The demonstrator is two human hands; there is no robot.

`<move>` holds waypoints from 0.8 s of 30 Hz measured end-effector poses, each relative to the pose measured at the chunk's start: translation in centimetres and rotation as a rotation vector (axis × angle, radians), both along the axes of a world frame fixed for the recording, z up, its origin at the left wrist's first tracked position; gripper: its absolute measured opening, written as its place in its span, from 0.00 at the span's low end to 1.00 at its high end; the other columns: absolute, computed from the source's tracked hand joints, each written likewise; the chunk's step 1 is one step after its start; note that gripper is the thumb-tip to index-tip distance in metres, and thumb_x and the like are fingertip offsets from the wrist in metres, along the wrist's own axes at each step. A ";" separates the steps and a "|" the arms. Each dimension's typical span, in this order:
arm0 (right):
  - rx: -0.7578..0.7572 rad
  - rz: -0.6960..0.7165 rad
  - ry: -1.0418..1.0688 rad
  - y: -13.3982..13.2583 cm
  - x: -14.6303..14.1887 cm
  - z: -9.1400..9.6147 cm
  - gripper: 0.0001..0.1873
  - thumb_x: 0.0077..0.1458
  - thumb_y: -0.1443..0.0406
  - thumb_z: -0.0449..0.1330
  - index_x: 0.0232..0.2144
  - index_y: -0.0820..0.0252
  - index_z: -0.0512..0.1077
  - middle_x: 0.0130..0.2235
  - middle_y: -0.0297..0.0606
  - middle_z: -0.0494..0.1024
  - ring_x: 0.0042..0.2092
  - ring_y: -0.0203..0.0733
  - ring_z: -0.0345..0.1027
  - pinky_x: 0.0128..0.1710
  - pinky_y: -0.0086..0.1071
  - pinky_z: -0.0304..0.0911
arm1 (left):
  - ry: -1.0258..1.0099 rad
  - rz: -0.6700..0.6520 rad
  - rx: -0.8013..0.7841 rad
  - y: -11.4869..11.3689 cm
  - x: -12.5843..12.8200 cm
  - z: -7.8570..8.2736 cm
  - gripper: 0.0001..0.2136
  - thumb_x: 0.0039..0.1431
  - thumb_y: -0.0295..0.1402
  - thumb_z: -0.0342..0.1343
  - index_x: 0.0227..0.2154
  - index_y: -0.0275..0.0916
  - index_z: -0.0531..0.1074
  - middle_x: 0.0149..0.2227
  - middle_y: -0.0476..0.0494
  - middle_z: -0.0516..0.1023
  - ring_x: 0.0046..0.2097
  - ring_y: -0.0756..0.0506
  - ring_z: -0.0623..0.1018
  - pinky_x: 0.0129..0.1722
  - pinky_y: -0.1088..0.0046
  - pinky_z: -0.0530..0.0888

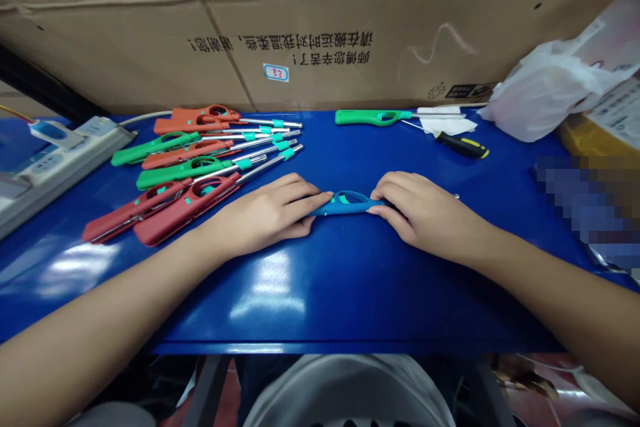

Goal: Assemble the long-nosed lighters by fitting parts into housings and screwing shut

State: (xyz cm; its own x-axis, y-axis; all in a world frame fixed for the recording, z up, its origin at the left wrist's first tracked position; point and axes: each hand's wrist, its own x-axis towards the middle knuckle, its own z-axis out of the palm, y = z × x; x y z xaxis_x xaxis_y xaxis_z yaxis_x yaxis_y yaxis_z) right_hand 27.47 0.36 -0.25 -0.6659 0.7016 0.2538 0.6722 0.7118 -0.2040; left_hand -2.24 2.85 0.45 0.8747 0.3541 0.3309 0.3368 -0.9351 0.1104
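A blue long-necked lighter [345,207] lies level between my two hands over the middle of the table. My left hand [280,208] is closed around its handle end. On the other side, my right hand [423,210] pinches the front of the body, where the neck begins. Most of the neck is hidden behind my right hand; only its metal tip [456,196] shows. Left of my hands lie several red, orange and green lighters with teal pieces on their metal necks, among them a red lighter [187,209] nearest my left hand.
A green lighter [367,118] lies at the back beside white paper [447,122] and a black-and-yellow screwdriver [463,144]. A cardboard box [310,27] walls off the blue table's [320,307] back. A power strip [60,160] sits left, a white plastic bag [550,87] right.
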 end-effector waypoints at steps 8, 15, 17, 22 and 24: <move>0.001 0.021 -0.078 -0.2 0.5 1.5 0.15 0.73 0.58 0.49 0.42 0.61 0.71 0.41 0.44 0.78 0.38 0.47 0.70 0.41 0.41 0.63 | -0.218 0.070 -0.066 -0.9 0.8 -0.4 0.14 0.70 0.30 0.58 0.55 0.33 0.72 0.48 0.36 0.82 0.48 0.44 0.81 0.52 0.66 0.79; 0.193 0.090 -0.064 -1.0 0.1 2.8 0.14 0.72 0.59 0.52 0.47 0.61 0.73 0.46 0.47 0.80 0.45 0.51 0.72 0.44 0.42 0.63 | -0.268 0.139 -0.143 -2.9 2.2 0.2 0.10 0.70 0.30 0.56 0.51 0.34 0.73 0.45 0.39 0.83 0.45 0.45 0.82 0.50 0.70 0.79; 0.196 0.086 -0.024 -1.4 -0.4 2.6 0.12 0.71 0.61 0.52 0.45 0.61 0.74 0.44 0.46 0.79 0.45 0.50 0.71 0.43 0.42 0.64 | -0.272 0.148 -0.161 -3.1 2.4 0.1 0.10 0.71 0.30 0.56 0.51 0.35 0.73 0.45 0.39 0.83 0.46 0.45 0.82 0.50 0.70 0.79; 0.176 0.050 0.026 -1.6 -0.9 2.1 0.11 0.70 0.64 0.52 0.40 0.61 0.73 0.36 0.45 0.75 0.38 0.48 0.67 0.38 0.40 0.65 | -0.292 0.148 -0.190 -2.9 2.5 -0.3 0.10 0.70 0.31 0.56 0.51 0.35 0.75 0.45 0.38 0.84 0.44 0.45 0.83 0.49 0.70 0.80; 0.157 0.044 0.052 -1.3 -0.7 1.9 0.09 0.70 0.65 0.53 0.39 0.61 0.72 0.36 0.44 0.74 0.38 0.47 0.66 0.37 0.39 0.65 | -0.343 0.154 -0.222 -2.6 2.5 -0.3 0.10 0.69 0.33 0.59 0.50 0.36 0.77 0.43 0.40 0.84 0.43 0.46 0.84 0.47 0.72 0.80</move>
